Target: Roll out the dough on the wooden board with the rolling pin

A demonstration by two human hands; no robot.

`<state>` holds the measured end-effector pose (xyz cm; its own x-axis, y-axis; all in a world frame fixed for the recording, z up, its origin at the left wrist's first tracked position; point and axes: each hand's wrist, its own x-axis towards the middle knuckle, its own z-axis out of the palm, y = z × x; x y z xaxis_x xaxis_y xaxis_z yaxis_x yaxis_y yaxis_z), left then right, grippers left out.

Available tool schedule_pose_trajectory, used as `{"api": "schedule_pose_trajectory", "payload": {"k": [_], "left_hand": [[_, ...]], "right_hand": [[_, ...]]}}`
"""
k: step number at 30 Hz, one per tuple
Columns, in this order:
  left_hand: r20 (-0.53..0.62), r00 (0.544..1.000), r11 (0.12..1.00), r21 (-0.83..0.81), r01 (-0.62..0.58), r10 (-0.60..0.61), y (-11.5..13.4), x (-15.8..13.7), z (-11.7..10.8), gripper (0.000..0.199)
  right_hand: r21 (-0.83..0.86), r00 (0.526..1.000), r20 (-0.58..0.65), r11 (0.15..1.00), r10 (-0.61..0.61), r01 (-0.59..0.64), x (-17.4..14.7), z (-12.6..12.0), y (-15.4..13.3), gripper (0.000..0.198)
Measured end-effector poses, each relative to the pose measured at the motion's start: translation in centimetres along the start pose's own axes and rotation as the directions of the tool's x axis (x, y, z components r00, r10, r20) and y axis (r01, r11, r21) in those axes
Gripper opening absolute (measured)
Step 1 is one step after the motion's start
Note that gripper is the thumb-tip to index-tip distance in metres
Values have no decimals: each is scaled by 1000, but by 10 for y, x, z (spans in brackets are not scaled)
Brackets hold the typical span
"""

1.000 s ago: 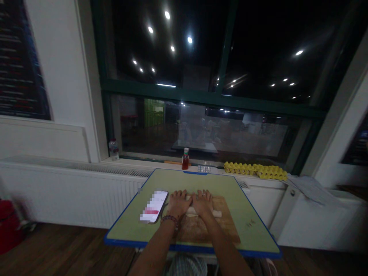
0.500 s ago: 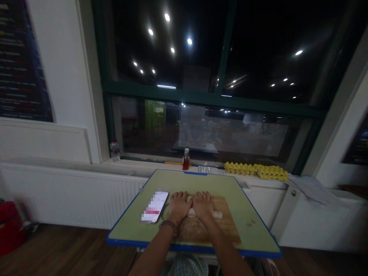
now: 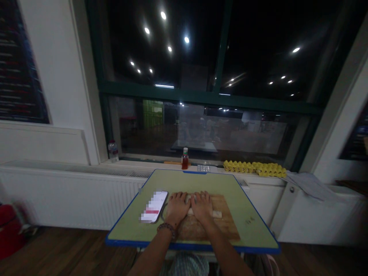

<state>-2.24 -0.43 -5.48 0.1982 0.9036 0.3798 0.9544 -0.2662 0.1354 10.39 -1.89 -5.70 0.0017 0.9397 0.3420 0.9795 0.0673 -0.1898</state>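
My left hand [image 3: 178, 207] and my right hand [image 3: 202, 206] lie side by side, palms down, on a pale roll that looks like dough [image 3: 217, 214]. Their fingers are stretched forward and the thumbs nearly meet. Most of the roll is hidden under the palms; its right end sticks out beyond my right hand, and a bit shows between the hands. Beneath it is a wooden cutting board [image 3: 227, 230] with pale smears on its surface. A bracelet [image 3: 167, 229] circles my left wrist.
The board rests on a small green table [image 3: 129, 230] with a blue rim. A phone [image 3: 155, 207] lies left of the board. On the windowsill stand a bottle of red-brown liquid [image 3: 184, 159], a clear bottle [image 3: 113, 151] and yellow egg cartons [image 3: 254, 168]. A radiator [image 3: 71, 195] runs behind.
The view has shifted slightly. My hands stay flat on the roll, in almost the same spot on the board.
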Motion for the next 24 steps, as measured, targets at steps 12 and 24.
{"api": "schedule_pose_trajectory", "payload": {"k": [12,24], "left_hand": [[-24,1000,1000,-28,-14,13,-1,-2,1,34],[-35,999,1000,-31,-6,5,0,-1,0,33]], "right_hand": [[-25,998,61,999,35,-34,-1,-5,-4,45],[2,994,105,1000,24,-24,2,-10,-4,44]]}}
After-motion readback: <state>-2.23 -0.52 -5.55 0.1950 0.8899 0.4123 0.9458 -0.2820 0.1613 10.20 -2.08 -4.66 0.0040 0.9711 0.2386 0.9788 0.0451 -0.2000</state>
